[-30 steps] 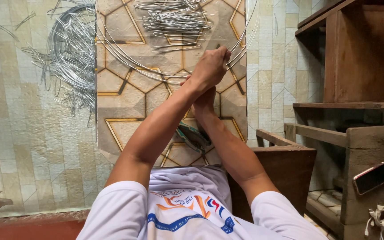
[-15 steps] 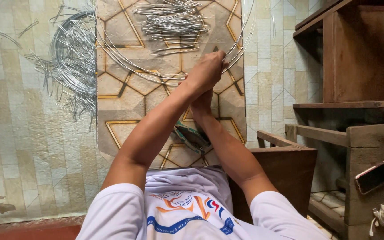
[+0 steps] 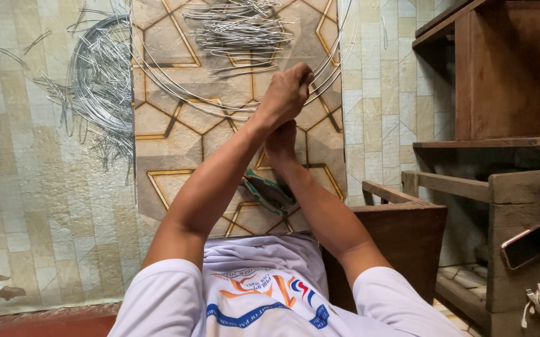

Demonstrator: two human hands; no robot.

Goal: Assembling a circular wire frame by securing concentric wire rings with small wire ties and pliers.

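Gripping a long curved wire (image 3: 232,107) at frame centre: left hand (image 3: 287,95) fisted around it, right hand (image 3: 280,138) closed just beneath, its grasp hidden. Finished bent wire pieces (image 3: 240,30) lie piled at top centre; a large uncut wire coil (image 3: 98,81) remains upper left.

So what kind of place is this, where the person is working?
Probably a small home workshop. A tangled coil of wire and a pile of bent wire pieces lie on the patterned floor. Both hands work together above it, and rough wooden shelves stand at the right.
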